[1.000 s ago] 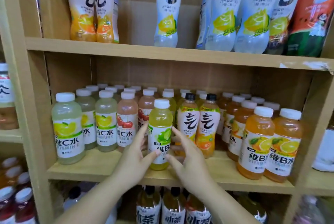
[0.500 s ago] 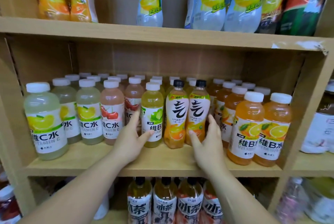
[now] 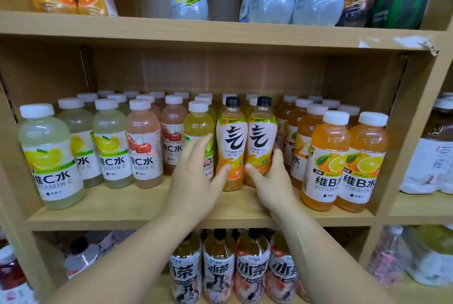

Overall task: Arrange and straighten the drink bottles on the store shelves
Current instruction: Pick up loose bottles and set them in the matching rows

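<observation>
- Head view, the hands: our left hand (image 3: 196, 181) lies flat and open. Its straight fingers rest across the label of the lime bottle (image 3: 198, 124), and its thumb touches the lower front of the left black-capped bottle (image 3: 230, 141).
- Our right hand (image 3: 274, 181) cups the right black-capped bottle (image 3: 261, 139) low down, thumb across the front and fingers round its right flank. It is a loose hold, not a tight one.
- Both black-capped bottles stand upright on the middle shelf (image 3: 137, 205), touching each other, labels facing us, between the lime bottle and the orange bottles (image 3: 328, 161).
- Done, as we judge it: every bottle on this shelf that we can see is upright, and the flavours run in rows, lemon bottles (image 3: 49, 156), cherry bottles (image 3: 144, 144), lime, then orange.
- Left, as we judge it: the front line is ragged. The nearest lemon bottle and the two front orange bottles stand near the shelf edge, while the middle rows stand further back.
- The black-capped pair look like strays among white caps, and they may belong elsewhere.
- The upper shelf (image 3: 171, 31) holds loosely spaced bottles with a wide gap, and the tea bottles (image 3: 218, 269) below show only in part, so we cannot judge them.
- We put the task at about midway.
</observation>
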`<state>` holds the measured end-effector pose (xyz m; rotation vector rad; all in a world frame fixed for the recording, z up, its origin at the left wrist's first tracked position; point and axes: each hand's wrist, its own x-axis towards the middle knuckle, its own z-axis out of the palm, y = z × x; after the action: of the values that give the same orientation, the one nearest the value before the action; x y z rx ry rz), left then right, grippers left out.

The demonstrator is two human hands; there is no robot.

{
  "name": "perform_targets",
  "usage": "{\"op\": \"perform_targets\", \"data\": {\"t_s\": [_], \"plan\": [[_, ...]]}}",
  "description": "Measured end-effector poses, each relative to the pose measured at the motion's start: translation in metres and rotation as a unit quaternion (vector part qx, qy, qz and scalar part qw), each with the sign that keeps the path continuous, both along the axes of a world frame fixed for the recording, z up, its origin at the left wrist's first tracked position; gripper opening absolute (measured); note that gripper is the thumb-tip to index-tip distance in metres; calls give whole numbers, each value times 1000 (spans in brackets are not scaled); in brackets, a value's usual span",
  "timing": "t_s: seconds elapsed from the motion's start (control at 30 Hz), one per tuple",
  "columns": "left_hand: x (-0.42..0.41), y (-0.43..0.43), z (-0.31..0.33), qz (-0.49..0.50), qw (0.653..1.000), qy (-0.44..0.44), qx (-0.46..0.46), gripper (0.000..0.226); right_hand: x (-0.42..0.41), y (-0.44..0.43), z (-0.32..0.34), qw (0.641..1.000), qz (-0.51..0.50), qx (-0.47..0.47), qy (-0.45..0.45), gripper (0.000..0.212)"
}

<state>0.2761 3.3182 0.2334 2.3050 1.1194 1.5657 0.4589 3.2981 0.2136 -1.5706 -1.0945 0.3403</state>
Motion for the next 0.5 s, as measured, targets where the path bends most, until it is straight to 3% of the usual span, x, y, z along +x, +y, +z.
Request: {"op": "perform_targets", "data": {"t_s": [0.07,0.2,0.37,0.5], "plan": [[13,-5,9,3,999,-11,-52,77,1,1,0,1000,-18,4,-15,64],[28,-1,30,20,998,-30,-49,80,3,-3,-1,998,-19,-19,-55,68],[43,13,70,74,994,25,-77,85,11,-6,-5,999,28,-8,-41,65],[51,18,81,102,988,64,-97,69,15,-8,-7,998,54,5,-21,64]]}}
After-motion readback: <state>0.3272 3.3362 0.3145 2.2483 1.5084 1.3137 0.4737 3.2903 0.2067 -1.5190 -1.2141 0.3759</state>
